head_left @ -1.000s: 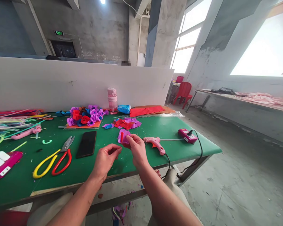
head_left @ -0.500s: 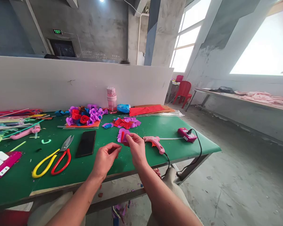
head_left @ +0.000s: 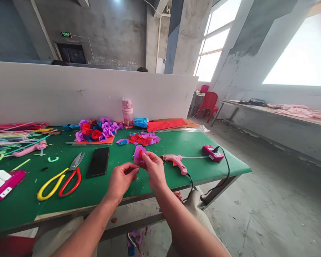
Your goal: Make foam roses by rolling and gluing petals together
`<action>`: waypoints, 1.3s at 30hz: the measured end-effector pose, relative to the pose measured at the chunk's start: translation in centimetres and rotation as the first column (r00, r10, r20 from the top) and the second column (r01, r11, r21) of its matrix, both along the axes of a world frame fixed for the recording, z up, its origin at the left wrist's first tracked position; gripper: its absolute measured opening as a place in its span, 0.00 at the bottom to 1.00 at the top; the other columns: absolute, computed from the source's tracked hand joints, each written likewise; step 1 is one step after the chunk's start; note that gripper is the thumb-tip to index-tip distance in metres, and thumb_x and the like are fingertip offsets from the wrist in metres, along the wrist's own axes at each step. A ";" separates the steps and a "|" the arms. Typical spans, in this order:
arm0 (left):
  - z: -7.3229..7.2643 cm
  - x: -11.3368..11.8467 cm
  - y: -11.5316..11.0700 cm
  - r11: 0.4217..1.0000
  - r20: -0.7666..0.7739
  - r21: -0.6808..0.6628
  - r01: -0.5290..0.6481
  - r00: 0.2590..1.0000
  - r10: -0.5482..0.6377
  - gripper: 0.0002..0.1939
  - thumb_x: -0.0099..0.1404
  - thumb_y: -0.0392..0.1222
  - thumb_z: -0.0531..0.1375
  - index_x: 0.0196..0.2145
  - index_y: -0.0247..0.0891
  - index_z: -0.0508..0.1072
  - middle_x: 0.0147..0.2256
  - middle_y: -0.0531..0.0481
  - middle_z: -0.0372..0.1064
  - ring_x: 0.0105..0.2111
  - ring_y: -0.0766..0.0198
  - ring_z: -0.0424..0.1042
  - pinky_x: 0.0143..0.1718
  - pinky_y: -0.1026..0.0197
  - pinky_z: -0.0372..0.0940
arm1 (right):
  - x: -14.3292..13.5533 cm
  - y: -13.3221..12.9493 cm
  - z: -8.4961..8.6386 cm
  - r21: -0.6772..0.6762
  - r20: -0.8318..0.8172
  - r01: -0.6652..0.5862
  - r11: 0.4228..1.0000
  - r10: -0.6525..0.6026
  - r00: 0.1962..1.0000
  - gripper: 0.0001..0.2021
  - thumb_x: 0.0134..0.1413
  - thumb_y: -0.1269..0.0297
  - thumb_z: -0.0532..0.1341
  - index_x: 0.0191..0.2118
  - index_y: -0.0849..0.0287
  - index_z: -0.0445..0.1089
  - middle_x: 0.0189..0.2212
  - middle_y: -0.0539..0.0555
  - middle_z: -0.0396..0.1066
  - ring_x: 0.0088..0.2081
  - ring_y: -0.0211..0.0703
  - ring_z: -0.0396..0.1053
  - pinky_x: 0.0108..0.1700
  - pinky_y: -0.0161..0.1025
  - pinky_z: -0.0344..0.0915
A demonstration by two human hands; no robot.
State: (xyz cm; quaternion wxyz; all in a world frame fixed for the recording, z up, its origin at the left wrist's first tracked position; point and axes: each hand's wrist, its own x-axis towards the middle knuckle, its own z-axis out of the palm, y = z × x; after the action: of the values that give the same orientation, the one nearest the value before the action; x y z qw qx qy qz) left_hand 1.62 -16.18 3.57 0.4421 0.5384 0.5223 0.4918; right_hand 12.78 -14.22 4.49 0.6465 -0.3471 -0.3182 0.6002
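Note:
Between the thumb and fingers of my right hand point(head_left: 155, 169) is a purple paper flower point(head_left: 139, 152) with a red piece at its middle. My left hand point(head_left: 123, 177) is pinched closed just beside it, fingertips near the flower's lower edge; whatever sits in that pinch is too small to make out. A pink hot glue gun point(head_left: 176, 160) lies right of my right hand, a glue stick in its back and a cord running off the table edge. Beyond the flower lie loose red, purple and blue paper petals point(head_left: 146, 139).
Left on the green table point(head_left: 139, 184) are scissors point(head_left: 76, 162), a phone point(head_left: 98, 162) and coloured sticks point(head_left: 8, 142). Finished paper flowers point(head_left: 96, 134), a pink bottle point(head_left: 127, 112) and red paper point(head_left: 167, 125) stand along the white partition point(head_left: 96, 89). A power strip point(head_left: 213, 153) is at right.
My left fingertips have come a little closer to the flower. In my right hand the flower has turned slightly. The view has shifted a little.

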 end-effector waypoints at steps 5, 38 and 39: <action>-0.2 -0.2 0.1 1.000 0.014 -0.010 -0.008 1.000 0.008 0.10 0.50 0.46 0.65 0.26 0.36 0.75 0.18 0.55 0.64 0.20 0.69 0.60 0.24 0.65 0.56 | 0.0 -0.3 0.1 0.005 0.003 -0.031 1.000 0.031 1.000 0.12 0.40 0.57 0.66 0.27 0.61 0.69 0.22 0.47 0.71 0.21 0.35 0.68 0.34 0.37 0.67; -0.1 -0.2 -0.2 0.995 0.075 -0.089 -0.046 0.996 0.052 0.12 0.47 0.47 0.67 0.24 0.36 0.75 0.17 0.54 0.67 0.18 0.68 0.63 0.25 0.64 0.58 | 0.5 -0.5 0.1 0.092 0.207 -0.164 0.982 0.142 0.968 0.17 0.49 0.49 0.60 0.29 0.61 0.73 0.26 0.52 0.74 0.33 0.43 0.71 0.40 0.38 0.65; -0.1 -0.3 -0.2 0.994 0.096 -0.097 -0.044 0.994 0.053 0.12 0.46 0.48 0.67 0.24 0.35 0.75 0.17 0.54 0.67 0.19 0.68 0.63 0.25 0.65 0.58 | 0.5 -0.5 0.1 0.100 0.207 -0.193 0.976 0.169 0.964 0.15 0.47 0.51 0.61 0.31 0.60 0.73 0.28 0.52 0.74 0.34 0.44 0.71 0.40 0.38 0.65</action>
State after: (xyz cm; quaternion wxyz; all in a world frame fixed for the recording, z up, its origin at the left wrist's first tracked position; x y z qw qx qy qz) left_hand 1.30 -16.33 3.47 0.4803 0.4790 0.5357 0.5028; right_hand 13.25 -14.70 4.56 0.5737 -0.3350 -0.4466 0.5994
